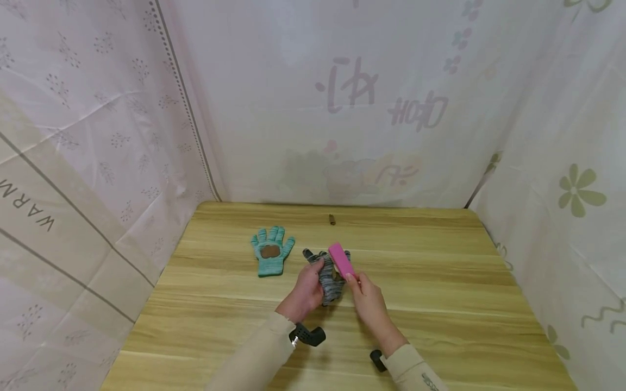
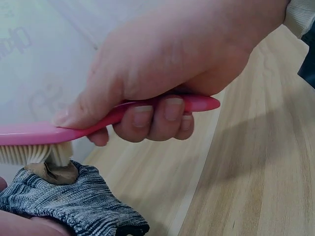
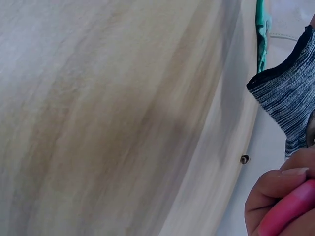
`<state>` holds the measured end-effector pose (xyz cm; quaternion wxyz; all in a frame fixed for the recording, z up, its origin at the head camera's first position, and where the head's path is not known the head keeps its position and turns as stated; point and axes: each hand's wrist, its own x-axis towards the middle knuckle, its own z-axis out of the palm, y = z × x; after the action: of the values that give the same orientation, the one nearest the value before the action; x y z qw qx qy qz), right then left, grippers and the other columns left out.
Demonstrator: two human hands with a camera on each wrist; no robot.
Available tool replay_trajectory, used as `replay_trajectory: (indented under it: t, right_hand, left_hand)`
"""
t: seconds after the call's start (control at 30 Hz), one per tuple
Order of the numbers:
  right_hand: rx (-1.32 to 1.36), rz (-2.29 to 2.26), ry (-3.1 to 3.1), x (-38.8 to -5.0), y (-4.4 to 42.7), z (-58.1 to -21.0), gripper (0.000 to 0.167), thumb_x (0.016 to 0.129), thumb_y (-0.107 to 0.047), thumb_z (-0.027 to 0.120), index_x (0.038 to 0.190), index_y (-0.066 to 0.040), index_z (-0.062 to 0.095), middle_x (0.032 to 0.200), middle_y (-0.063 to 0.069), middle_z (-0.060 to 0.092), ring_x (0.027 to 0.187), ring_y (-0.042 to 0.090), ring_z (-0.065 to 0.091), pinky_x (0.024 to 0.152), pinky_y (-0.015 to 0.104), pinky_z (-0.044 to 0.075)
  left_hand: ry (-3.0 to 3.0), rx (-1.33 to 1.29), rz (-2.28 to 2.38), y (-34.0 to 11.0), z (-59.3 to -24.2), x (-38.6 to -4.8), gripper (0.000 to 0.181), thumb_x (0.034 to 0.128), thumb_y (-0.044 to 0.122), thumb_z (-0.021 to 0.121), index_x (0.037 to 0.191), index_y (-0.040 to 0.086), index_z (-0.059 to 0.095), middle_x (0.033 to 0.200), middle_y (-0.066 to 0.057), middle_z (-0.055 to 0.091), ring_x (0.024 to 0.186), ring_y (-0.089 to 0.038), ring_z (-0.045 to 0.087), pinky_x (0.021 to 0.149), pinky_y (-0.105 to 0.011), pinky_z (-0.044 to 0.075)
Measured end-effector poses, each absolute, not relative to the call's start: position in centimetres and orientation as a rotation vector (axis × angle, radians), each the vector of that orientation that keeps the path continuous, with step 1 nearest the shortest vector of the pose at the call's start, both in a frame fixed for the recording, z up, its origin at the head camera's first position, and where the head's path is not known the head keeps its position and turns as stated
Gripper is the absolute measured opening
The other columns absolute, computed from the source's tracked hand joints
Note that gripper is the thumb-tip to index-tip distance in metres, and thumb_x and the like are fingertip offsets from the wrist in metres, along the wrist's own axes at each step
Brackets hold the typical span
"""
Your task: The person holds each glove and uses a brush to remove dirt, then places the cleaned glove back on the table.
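My left hand [image 1: 308,285] holds a black-and-grey knitted glove [image 1: 330,279] above the table, its thumb lying over the glove's edge. A brown patch [image 2: 55,173] shows on that glove. In my right hand [image 1: 368,298] is a pink brush [image 1: 341,260], gripped by its handle. Pale bristles [image 2: 29,154] touch the brown patch in the left wrist view, and some of them bend. The right wrist view catches only the handle's end [image 3: 285,211], my curled fingers and part of the grey glove. Most of my left hand's fingers are hidden beneath the glove.
A teal knitted glove [image 1: 270,266] with a brown patch lies flat on the wooden table [image 1: 440,282], left of my hands. Near the back edge lies a small dark brown piece [image 1: 332,219], its kind unclear. Printed curtains [image 1: 293,108] hang around the table's back and sides.
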<state>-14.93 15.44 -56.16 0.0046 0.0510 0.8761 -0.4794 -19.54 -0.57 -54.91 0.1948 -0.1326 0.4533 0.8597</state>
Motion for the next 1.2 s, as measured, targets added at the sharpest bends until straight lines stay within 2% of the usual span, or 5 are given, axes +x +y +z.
replay_trajectory:
  t: [0.27, 0.5, 0.87, 1.0, 1.2]
  right_hand:
    - [0.158, -1.455, 2.773, -14.9, 16.0, -56.3, 0.045, 0.104, -0.051, 0.049, 0.111, -0.009, 0.064, 0.069, 0.0, 0.045, 0.059, 0.015, 0.039, 0.052, 0.027, 0.035]
    - [0.167, -1.455, 2.78, -15.1, 16.4, -55.7, 0.048, 0.104, -0.051, 0.049, 0.112, -0.005, 0.063, 0.072, 0.003, 0.05, 0.061, 0.016, 0.043, 0.053, 0.028, 0.037]
    - [0.165, -1.648, 2.702, -14.7, 14.5, -54.3, 0.044, 0.105, -0.047, 0.05, 0.109, -0.005, 0.065, 0.07, 0.0, 0.046, 0.06, 0.014, 0.041, 0.053, 0.026, 0.035]
    - [0.09, -1.657, 2.707, -14.5, 13.5, -54.0, 0.04, 0.105, -0.045, 0.051, 0.104, -0.007, 0.064, 0.067, -0.001, 0.044, 0.057, 0.013, 0.04, 0.051, 0.025, 0.034]
    - [0.099, -1.554, 2.734, -14.4, 13.4, -54.6, 0.036, 0.105, -0.045, 0.051, 0.102, -0.01, 0.061, 0.069, 0.0, 0.047, 0.059, 0.014, 0.042, 0.053, 0.026, 0.035]
  left_hand:
    - [1.252, -0.33, 2.426, -1.0, -55.0, -19.4, 0.033, 0.111, 0.027, 0.039, 0.131, 0.002, 0.047, 0.107, 0.001, 0.065, 0.097, -0.009, 0.064, 0.087, -0.027, 0.053]
    - [1.211, -0.36, 2.439, -1.5, -54.9, -19.5, 0.037, 0.1113, 0.029, 0.038, 0.138, 0.004, 0.04, 0.118, -0.002, 0.063, 0.108, -0.012, 0.064, 0.103, -0.034, 0.049]
    - [1.171, -0.331, 2.455, -1.0, -55.4, -19.6, 0.03, 0.1115, 0.028, 0.036, 0.129, 0.005, 0.044, 0.112, 0.001, 0.065, 0.104, -0.008, 0.065, 0.096, -0.026, 0.052]
    - [1.154, -0.29, 2.466, -0.7, -55.2, -19.5, 0.041, 0.1117, 0.028, 0.034, 0.142, 0.001, 0.043, 0.135, -0.009, 0.061, 0.122, -0.013, 0.06, 0.108, -0.029, 0.048]
    - [1.095, -0.22, 2.518, -0.7, -54.6, -19.4, 0.052, 0.1122, 0.031, 0.031, 0.153, -0.001, 0.034, 0.16, -0.017, 0.036, 0.146, -0.022, 0.04, 0.118, -0.033, 0.038]
